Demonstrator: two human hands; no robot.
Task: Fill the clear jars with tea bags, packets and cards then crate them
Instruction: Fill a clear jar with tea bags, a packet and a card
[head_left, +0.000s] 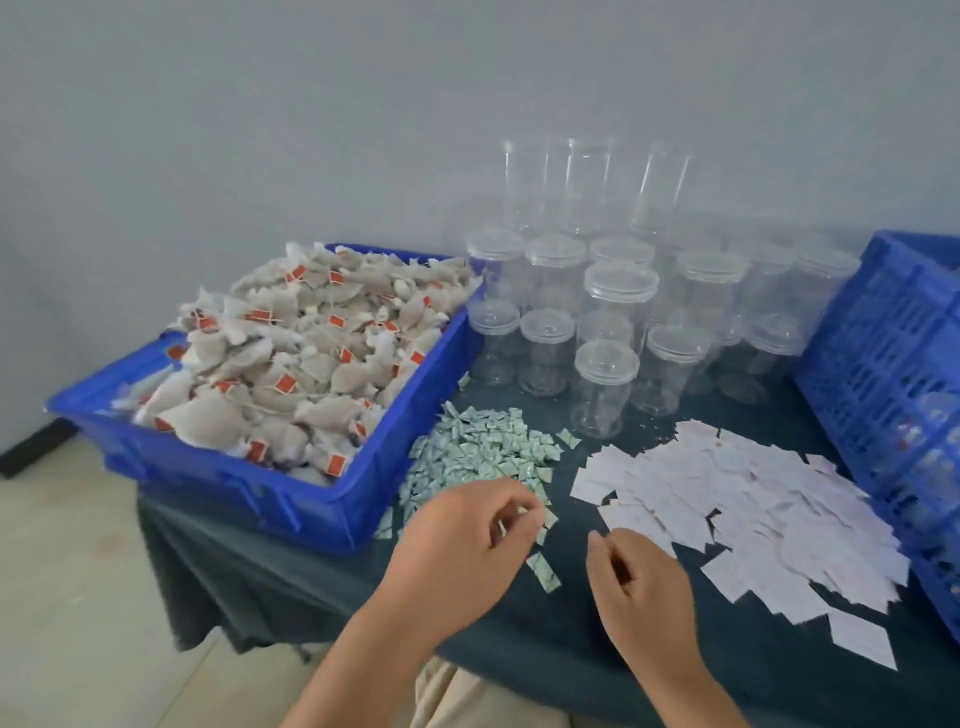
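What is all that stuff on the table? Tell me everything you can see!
tea bags: a big heap, beige with red tags, in the tray
tray: one, blue, left
jars: many, clear, most lidded, at the back
packets: a pile, pale green, middle
cards: a pile, white, right
crate: one, blue, far right
tablecloth: one, dark green, under everything
left hand: at the packets
right hand: by the cards

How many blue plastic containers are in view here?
2. A blue tray heaped with tea bags sits at the table's left; a slatted blue crate stands at the right edge, partly cut off.
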